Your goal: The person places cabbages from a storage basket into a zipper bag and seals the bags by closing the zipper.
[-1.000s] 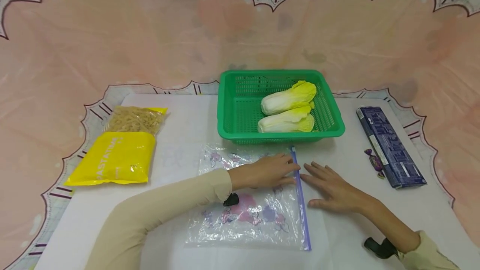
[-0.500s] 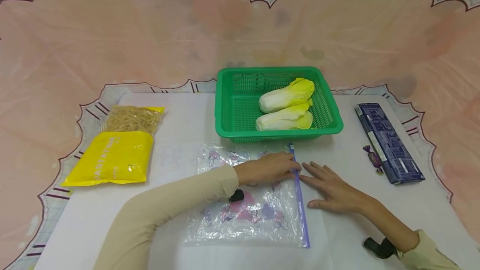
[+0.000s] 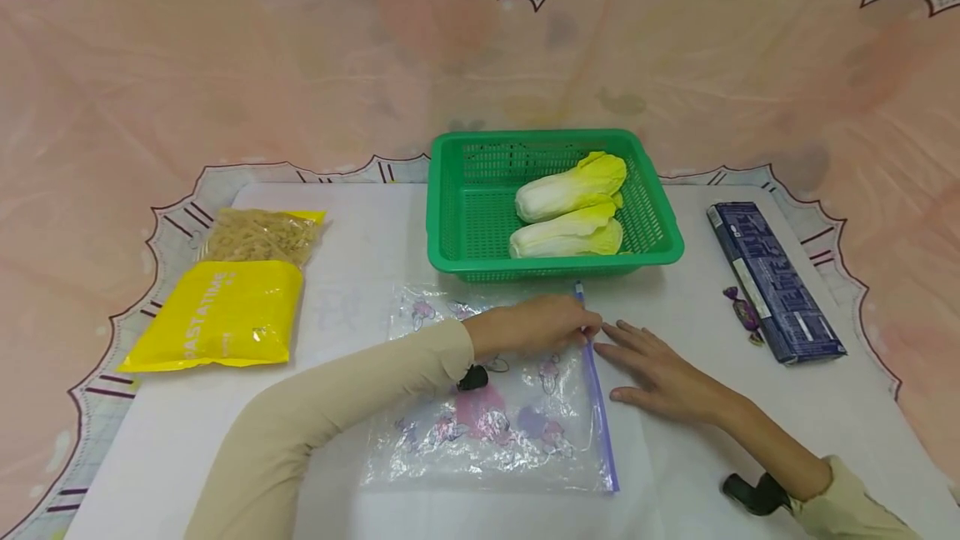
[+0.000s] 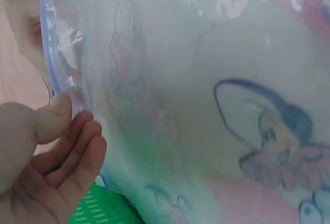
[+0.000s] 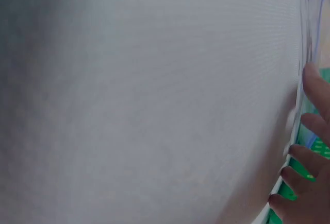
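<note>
Left hand (image 3: 536, 325) pinches the zip-lock bag (image 3: 502, 423) at its blue zipper edge; right hand (image 3: 663, 373) flat, fingers spread, on the bench (image 3: 750, 440) beside it.

Left hand (image 3: 536, 325) fingers curled, pinching; right hand (image 3: 660, 373) flat, fingers spread.

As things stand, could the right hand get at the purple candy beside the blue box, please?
Probably yes: the right hand lies flat on the table, and only bare tabletop shows between it and the purple candy.
</note>
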Action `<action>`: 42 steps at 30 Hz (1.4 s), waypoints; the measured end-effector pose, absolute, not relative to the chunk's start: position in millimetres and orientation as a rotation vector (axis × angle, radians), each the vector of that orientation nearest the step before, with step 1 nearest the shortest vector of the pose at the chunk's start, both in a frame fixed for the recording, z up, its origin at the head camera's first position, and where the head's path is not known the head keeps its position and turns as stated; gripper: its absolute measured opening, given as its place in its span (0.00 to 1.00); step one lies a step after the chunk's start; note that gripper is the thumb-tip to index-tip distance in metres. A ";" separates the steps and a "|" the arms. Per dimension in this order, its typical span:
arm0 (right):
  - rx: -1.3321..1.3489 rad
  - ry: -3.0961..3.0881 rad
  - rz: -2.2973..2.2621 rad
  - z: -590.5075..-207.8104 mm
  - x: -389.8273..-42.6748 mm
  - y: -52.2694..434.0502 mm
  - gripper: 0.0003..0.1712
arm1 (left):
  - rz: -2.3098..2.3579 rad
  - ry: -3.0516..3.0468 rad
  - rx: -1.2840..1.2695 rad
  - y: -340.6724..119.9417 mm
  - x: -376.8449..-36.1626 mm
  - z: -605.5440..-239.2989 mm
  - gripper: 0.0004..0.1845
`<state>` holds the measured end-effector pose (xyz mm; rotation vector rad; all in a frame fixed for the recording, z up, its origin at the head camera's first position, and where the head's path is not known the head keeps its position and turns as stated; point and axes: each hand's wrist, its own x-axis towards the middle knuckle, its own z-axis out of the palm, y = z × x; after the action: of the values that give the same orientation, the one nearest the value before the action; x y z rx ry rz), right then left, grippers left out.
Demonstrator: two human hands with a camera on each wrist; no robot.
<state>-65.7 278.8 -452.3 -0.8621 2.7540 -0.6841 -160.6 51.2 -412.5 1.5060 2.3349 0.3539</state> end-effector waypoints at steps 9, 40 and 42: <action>-0.953 2.784 -0.792 -449.5 -69.7 274.1 0.29 | 0.400 2.238 1.518 45.5 -165.7 -406.1 0.04; -0.932 2.762 -1.247 -460.7 -78.4 260.5 0.14 | 0.470 2.177 1.493 28.0 -162.1 -395.1 0.15; -0.921 2.755 -1.272 -461.0 -78.4 259.9 0.13 | 0.468 2.196 1.512 28.2 -161.5 -395.3 0.15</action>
<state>-78.4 259.9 -461.0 -0.9214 2.7548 -1.2720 -161.5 28.2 -395.3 1.5121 2.1964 0.4679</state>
